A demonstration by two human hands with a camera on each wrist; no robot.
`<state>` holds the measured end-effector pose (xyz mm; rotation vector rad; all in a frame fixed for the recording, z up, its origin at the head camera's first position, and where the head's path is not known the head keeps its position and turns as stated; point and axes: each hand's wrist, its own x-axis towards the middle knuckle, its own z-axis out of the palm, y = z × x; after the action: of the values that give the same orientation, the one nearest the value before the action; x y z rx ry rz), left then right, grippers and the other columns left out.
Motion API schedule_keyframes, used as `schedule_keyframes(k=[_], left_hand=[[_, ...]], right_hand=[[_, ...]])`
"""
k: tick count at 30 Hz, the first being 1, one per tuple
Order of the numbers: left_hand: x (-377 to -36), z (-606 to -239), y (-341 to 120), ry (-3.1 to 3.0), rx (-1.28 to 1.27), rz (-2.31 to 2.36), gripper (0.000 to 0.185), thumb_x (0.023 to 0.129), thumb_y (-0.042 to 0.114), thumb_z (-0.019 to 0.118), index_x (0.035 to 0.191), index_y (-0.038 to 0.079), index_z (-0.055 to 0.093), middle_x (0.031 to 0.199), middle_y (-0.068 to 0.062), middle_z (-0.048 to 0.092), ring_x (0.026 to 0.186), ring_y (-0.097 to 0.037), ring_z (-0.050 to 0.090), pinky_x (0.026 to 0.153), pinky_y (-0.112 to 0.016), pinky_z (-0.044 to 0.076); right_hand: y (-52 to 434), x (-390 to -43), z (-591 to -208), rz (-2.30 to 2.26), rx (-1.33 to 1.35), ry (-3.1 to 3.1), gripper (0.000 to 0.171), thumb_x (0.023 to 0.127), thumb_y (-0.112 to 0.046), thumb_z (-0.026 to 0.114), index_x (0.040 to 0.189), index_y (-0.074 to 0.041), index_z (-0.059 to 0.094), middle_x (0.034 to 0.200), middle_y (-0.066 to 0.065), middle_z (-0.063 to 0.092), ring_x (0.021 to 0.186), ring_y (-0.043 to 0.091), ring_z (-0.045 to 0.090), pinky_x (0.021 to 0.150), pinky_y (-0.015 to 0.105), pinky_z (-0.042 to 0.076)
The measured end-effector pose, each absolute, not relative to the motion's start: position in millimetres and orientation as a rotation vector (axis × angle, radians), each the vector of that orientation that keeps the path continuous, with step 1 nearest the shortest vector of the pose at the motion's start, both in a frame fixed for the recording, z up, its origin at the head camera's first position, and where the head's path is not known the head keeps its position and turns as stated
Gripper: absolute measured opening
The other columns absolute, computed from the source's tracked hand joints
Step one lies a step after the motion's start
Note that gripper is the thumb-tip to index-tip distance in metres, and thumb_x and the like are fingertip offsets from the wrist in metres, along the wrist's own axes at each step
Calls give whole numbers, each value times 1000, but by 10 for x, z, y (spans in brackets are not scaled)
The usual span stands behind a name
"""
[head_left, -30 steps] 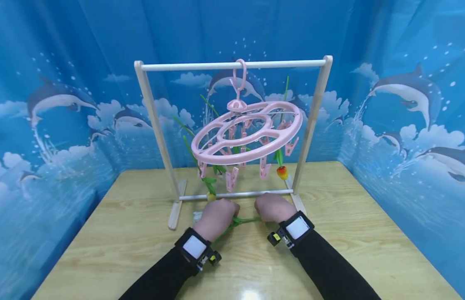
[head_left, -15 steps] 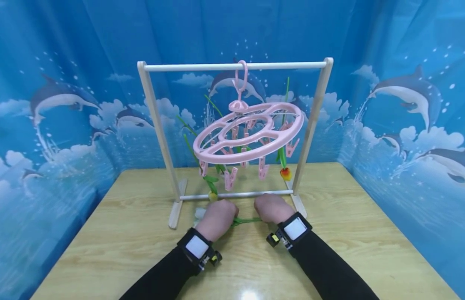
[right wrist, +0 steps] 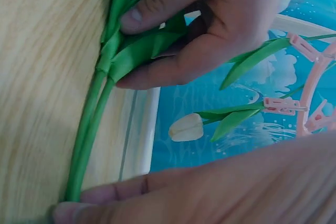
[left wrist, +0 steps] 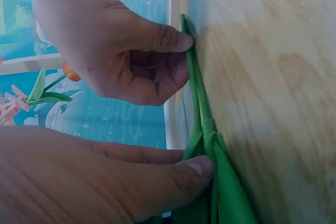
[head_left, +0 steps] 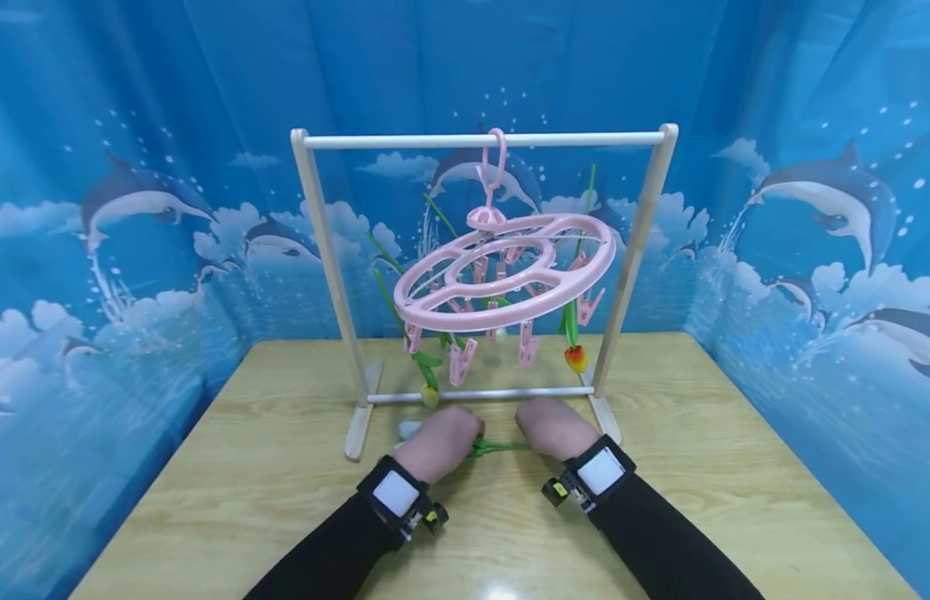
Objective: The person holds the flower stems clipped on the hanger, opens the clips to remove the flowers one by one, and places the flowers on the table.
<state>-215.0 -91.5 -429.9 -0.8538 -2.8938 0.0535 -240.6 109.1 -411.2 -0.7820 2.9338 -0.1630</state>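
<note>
Pinching the green stems (right wrist: 92,124) on the table (head_left: 247,467) between both hands — left hand (head_left: 437,442) gripping the leaves, right hand (head_left: 555,427) the stem end — you are risking bending or tearing them if you are pulling apart.

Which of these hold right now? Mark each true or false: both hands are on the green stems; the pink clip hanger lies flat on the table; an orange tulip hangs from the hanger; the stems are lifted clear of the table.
1. Left hand and right hand both pinch the green stems. True.
2. The pink clip hanger lies on the table. False: it hangs tilted from the wooden rack.
3. An orange tulip hangs clipped. True.
4. Stems are lifted clear. False: they lie against the tabletop.
</note>
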Motion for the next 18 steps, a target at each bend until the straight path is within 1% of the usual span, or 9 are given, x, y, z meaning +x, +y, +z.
schedule_keyframes(k=[4, 6, 8, 9, 11, 14, 16, 18], left_hand=[[-2167, -4231, -954, -2902, -889, -43, 19, 98, -2, 72, 106, 11, 82, 98, -4, 83, 88, -14, 79, 75, -23, 65], [-2159, -4154, -975, -2938, -873, -139, 17, 97, 2, 77, 112, 8, 82, 106, -6, 84, 95, -18, 81, 81, -25, 67], [-2136, -4040, -1000, -2963, -846, -213, 19, 97, 10, 81, 116, 7, 81, 111, -8, 84, 97, -19, 81, 83, -28, 68], [-2116, -3970, -1023, -2973, -837, -254, 21, 97, 15, 83, 117, 7, 80, 111, -9, 84, 97, -20, 81, 83, -30, 68], [-2039, -3774, -1073, -2995, -785, -354, 23, 97, 22, 85, 114, 7, 81, 107, -8, 84, 94, -20, 80, 82, -33, 67], [-1889, -3459, -1162, -3033, -741, -395, 19, 100, 29, 81, 110, 12, 82, 101, -2, 84, 86, -14, 77, 80, -33, 66], [-1768, -3244, -1226, -3079, -723, -454, 16, 102, 29, 79, 106, 15, 83, 92, 3, 82, 76, -10, 74, 73, -31, 65], [-1659, -3081, -1299, -3095, -746, -516, 12, 103, 30, 78, 102, 19, 84, 86, 8, 79, 69, -6, 68, 67, -28, 61]], right_hand=[[1092, -2367, -4039, -198, -730, 2920, 21, 90, 10, 69, 83, -9, 64, 79, 5, 67, 71, 20, 59, 67, 39, 57], [1076, -2330, -3962, -232, -685, 2908, 19, 88, 9, 74, 88, -8, 67, 79, 4, 66, 70, 20, 58, 64, 36, 55], [1049, -2276, -3843, -250, -663, 2906, 18, 86, 5, 80, 90, -8, 68, 77, 3, 65, 68, 19, 58, 60, 33, 53], [1033, -2246, -3777, -260, -654, 2912, 18, 86, 2, 83, 91, -8, 69, 77, 2, 65, 67, 18, 57, 59, 32, 51], [1001, -2162, -3619, -252, -685, 2944, 19, 87, -6, 88, 93, -9, 71, 78, 1, 67, 68, 17, 59, 59, 31, 52], [960, -2017, -3400, -186, -760, 3000, 23, 89, -19, 91, 101, -12, 73, 83, -1, 72, 70, 14, 63, 63, 32, 56], [947, -1913, -3265, -164, -793, 3025, 26, 92, -26, 90, 109, -14, 75, 89, -2, 76, 73, 13, 66, 65, 32, 58], [949, -1817, -3153, -182, -809, 3039, 27, 94, -31, 88, 112, -16, 75, 91, -3, 78, 74, 11, 67, 65, 30, 58]])
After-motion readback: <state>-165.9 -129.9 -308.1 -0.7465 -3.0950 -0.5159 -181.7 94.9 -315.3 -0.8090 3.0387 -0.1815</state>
